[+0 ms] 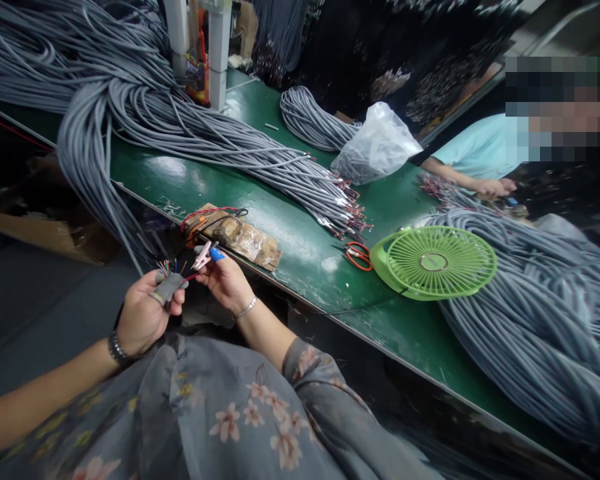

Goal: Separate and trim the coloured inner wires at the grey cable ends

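Left hand: the left hand [143, 313] is held low in front of the counter's near edge, its fingers [169, 288] curled shut around the end of a grey cable [113, 213].
Grey cable: it is gripped near its stripped end, and it runs up from the fist to the counter, where it joins the hanging bundle.
Coloured wires: a fan of thin coloured wires [167, 267] is seen sticking out of the cable end, just above the left fist.
Right hand: the right hand [225, 280] is raised just beside the left one, with a blue cap [217, 254] worn on one fingertip.
Small tool: a small pale pink tool [203, 256] is pinched between the right fingers, with its tip close to the coloured wires; whether a wire is touched cannot be told.
Counter: the green counter [300, 240] is covered by large bundles of grey cable [220, 143].
Taped block: a brown taped block [237, 237] with red and black leads is set at the counter's near edge, just behind the hands.
Fan: a green fan [433, 261] is laid face up on the counter, with orange-handled scissors [359, 255] just beside it.
Bag: a clear plastic bag [377, 143] is set farther back.
Other person: another person's hand [490, 188] is rested on cables at the far right.
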`<state>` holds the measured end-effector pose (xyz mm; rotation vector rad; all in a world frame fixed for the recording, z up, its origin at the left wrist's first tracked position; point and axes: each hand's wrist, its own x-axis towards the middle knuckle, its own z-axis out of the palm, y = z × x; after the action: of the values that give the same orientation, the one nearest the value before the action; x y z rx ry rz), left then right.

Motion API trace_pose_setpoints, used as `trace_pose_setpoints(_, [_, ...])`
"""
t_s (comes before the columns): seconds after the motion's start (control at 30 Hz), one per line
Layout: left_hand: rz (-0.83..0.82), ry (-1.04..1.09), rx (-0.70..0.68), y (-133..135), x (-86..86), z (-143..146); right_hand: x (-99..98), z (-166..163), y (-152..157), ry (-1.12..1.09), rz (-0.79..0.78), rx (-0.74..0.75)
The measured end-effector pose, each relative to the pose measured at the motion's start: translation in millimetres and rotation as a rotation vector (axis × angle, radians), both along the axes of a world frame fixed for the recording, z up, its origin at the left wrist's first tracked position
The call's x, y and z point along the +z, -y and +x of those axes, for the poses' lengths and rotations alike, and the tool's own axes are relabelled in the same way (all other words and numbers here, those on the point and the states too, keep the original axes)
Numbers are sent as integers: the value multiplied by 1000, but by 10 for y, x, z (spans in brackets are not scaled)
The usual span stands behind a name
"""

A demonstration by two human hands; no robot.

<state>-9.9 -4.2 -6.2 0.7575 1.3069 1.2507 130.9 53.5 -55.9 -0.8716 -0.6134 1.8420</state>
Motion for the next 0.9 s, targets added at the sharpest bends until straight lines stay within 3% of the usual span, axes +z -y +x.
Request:
trace_pose_setpoints(0.2, [8,7,10,-50,-13,28,-144,-3,38,247,219,-201])
trace_pose_setpoints(0.37, [-18,9,28,-70,-9,71,-109,-46,-29,12,50,-68])
trace_pose_setpoints(0.47, [-31,10,37,-72,-4,88,-75,-82,-59,-78,-13,-96])
trace_pose_setpoints(0.73, [-62,-5,29,-49,-14,82,-100,-128,4,-56,-23,-122])
trace_pose_setpoints(0.9, [-38,-32,1,-13,-47,41,-88,10,64,31,-63,46])
